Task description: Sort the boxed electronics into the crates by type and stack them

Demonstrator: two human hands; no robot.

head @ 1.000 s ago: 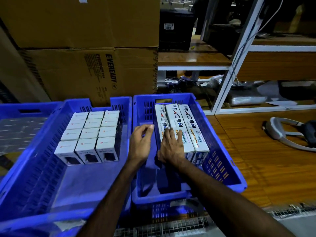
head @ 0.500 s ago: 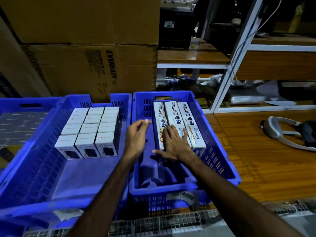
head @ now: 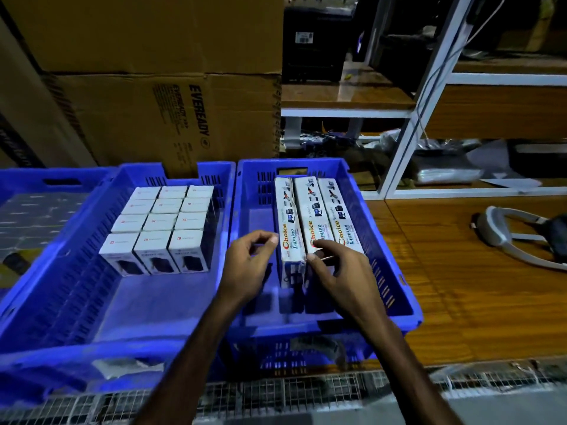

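Note:
Three long white "Choice Lumino" boxes (head: 313, 204) lie side by side along the right part of the right blue crate (head: 395, 259). My right hand (head: 340, 271) rests on their near ends, thumb against the end of the middle box. My left hand (head: 248, 265) hovers in the crate's open left part, its fingers loosely curled, fingertips at the left side of the leftmost long box, holding nothing. The left blue crate (head: 61, 271) holds several small white boxes (head: 168, 222) packed upright in rows at its far side.
A third blue crate (head: 61, 179) sits at the far left. Big cardboard cartons (head: 153, 118) stand behind the crates. A white shelf frame (head: 408, 133) rises at the back right. A headset (head: 521, 237) lies on the wooden table. Wire mesh (head: 276, 394) runs along the near edge.
Both hands drew back toward me along the long boxes. My right hand slid from flat on their tops to their near ends, and my left fingers curled in beside the leftmost box.

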